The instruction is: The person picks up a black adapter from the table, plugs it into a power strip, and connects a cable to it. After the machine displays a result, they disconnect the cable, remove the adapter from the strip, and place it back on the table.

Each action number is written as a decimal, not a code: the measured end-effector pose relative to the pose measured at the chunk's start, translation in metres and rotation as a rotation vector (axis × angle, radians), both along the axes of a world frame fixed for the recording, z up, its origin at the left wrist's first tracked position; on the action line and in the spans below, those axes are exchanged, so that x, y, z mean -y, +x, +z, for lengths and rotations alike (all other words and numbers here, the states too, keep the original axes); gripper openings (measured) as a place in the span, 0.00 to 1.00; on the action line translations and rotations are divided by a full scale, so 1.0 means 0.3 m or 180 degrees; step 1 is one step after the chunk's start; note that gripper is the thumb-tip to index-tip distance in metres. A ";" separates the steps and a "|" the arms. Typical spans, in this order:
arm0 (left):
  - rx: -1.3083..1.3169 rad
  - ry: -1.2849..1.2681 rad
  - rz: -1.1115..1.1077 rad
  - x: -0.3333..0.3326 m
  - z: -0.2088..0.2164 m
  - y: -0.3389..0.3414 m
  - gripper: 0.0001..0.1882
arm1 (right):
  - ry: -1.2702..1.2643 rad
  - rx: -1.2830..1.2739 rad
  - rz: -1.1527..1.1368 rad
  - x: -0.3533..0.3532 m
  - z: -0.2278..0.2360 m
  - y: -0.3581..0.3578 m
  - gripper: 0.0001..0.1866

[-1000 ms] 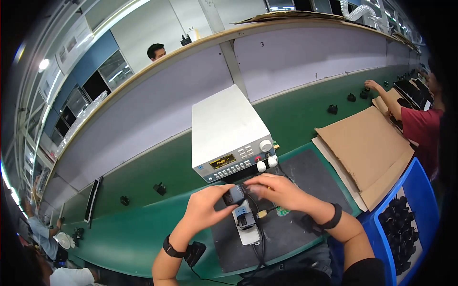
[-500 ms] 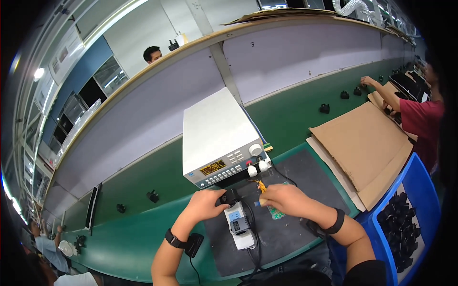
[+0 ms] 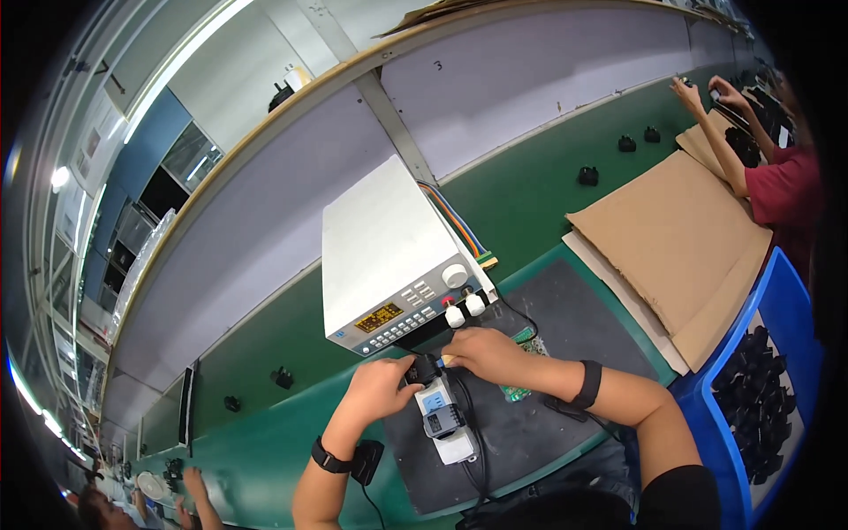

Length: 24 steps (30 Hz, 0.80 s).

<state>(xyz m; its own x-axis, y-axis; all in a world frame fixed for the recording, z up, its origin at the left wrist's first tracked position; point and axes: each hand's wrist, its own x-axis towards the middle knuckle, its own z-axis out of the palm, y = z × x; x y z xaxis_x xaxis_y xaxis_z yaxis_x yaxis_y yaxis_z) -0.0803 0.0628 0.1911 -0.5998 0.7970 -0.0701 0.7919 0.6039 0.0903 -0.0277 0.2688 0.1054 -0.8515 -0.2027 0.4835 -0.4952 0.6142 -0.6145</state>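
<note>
My left hand (image 3: 380, 389) is closed around a black power adapter (image 3: 424, 369) at the far end of a white power strip (image 3: 457, 449). A second, dark grey adapter (image 3: 443, 421) sits on the strip nearer to me. My right hand (image 3: 488, 355) pinches a small connector (image 3: 446, 361) with a blue and yellowish tip, held against or very close to the right side of the black adapter. My fingers hide most of this connector. Under my right forearm lies a green circuit board (image 3: 517, 392), partly covered.
A white bench instrument (image 3: 389, 256) with a lit display stands behind my hands. Flat cardboard (image 3: 671, 247) lies to the right, above a blue bin (image 3: 707, 424) of black adapters (image 3: 751, 397). Black cables cross the dark mat (image 3: 415, 486). A co-worker's arms (image 3: 720, 146) are at far right.
My right hand has moved left, bringing the connector to the black adapter. My left hand keeps its hold. The view has shifted slightly. The co-worker at right has raised both hands.
</note>
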 end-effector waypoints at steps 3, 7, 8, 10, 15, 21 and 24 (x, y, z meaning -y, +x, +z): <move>0.0003 0.0057 -0.0027 -0.010 0.000 0.004 0.23 | -0.0019 -0.0075 -0.0032 0.000 -0.002 -0.001 0.10; -0.0042 0.0115 0.0005 -0.007 0.005 0.016 0.23 | 0.0290 0.0070 0.0131 -0.001 0.016 -0.025 0.11; -0.0054 0.0230 0.0050 -0.002 0.004 0.020 0.22 | 0.0283 0.0112 0.0255 -0.004 0.018 -0.029 0.11; -0.0021 0.0342 -0.0044 -0.002 -0.009 0.011 0.22 | 0.0217 0.0148 0.0120 -0.008 0.008 -0.024 0.09; -0.0073 0.0257 0.0068 0.013 -0.014 0.008 0.23 | 0.0227 0.0034 -0.0027 0.001 -0.004 -0.014 0.12; -0.0048 0.0292 0.0051 0.001 -0.009 0.013 0.21 | -0.0077 -0.0066 0.0178 0.026 -0.006 -0.030 0.10; -0.0128 0.0201 0.0098 0.001 -0.012 0.010 0.21 | 0.0361 0.0183 0.0312 0.015 0.010 -0.050 0.13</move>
